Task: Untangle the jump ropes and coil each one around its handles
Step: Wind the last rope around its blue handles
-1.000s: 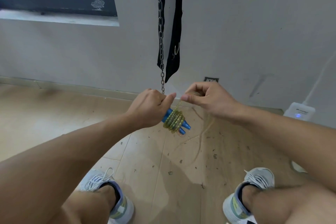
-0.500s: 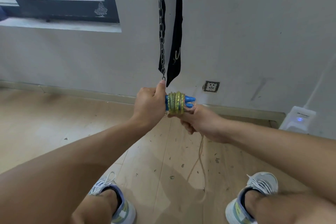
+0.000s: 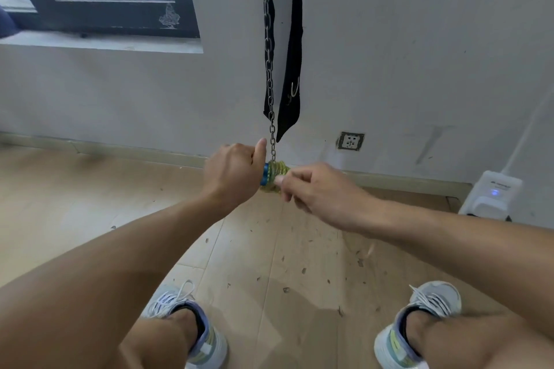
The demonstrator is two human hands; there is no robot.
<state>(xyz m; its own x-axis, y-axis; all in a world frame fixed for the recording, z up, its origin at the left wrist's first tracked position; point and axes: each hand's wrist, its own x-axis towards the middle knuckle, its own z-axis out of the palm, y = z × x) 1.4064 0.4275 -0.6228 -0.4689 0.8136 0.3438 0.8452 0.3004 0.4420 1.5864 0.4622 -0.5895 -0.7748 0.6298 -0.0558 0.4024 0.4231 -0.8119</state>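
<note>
I hold the jump rope (image 3: pixel 274 174) in mid-air between my two hands: a yellow-green cord wound in tight turns around blue handles (image 3: pixel 265 174), which lie roughly level. Only a short blue stretch shows beside the coil; the far ends are hidden.

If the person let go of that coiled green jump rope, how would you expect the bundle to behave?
The jump rope would probably spring loose: the coils look like smooth, glossy cord, kept in place by the right hand. It seems light, since the left hand holds up the blue handles alone. On the floor the bundle might roll.
</note>
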